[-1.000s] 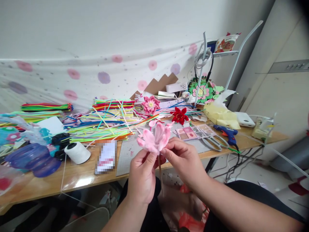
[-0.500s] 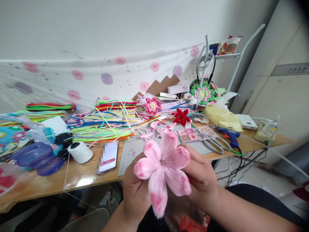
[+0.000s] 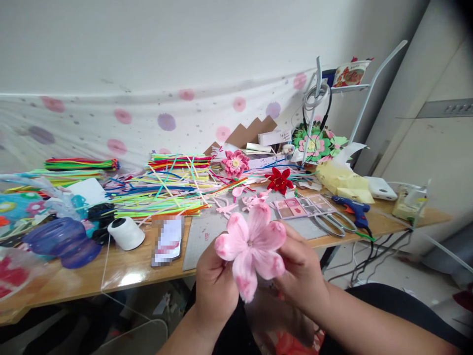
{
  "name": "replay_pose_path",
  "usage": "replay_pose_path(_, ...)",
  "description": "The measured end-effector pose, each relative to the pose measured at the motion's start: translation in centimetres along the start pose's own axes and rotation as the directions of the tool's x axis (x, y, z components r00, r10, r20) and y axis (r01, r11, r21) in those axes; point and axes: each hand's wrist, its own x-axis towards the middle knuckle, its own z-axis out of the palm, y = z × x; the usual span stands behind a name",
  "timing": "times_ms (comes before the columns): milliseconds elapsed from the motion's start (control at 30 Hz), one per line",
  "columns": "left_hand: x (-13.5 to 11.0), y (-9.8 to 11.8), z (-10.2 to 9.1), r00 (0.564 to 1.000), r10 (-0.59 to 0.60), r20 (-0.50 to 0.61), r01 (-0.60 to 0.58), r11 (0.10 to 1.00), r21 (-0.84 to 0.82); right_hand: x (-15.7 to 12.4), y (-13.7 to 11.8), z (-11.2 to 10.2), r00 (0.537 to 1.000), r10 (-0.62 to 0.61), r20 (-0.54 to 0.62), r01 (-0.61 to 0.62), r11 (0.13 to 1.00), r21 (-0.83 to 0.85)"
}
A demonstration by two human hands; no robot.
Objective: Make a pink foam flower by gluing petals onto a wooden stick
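Pink flower (image 3: 250,244), shown face on, held between the left hand (image 3: 217,283) and the right hand (image 3: 301,261). Both hands are curled nearly closed around its back, one on each side; most fingertips lie hidden behind the petals (image 3: 245,268), so which hand bears the stem cannot be told. One second earlier the bloom stood side-on with its stem hanging below; it has since been tipped so that all six petals and the small centre (image 3: 250,243) face the wearer, and the stem is concealed. Compared with half a second earlier, it appears slightly smaller, probably farther from the camera. This turn presumably lets the spread and spacing of the petals be judged. Beyond the hands lie a grey mat (image 3: 201,231) and a red flower (image 3: 279,181); right of the right hand, a glue gun (image 3: 356,213); left of the left hand, a thread cone (image 3: 129,235).
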Motion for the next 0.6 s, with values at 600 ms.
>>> replay_pose_path(600, -0.63, 0.26, 0.62, 0.991, -0.126, -0.036, 0.116, 0.974, -0.195, -0.21, 0.41, -0.18, 0.947, 0.316, 0.055, -0.314, 0.878, 0.362)
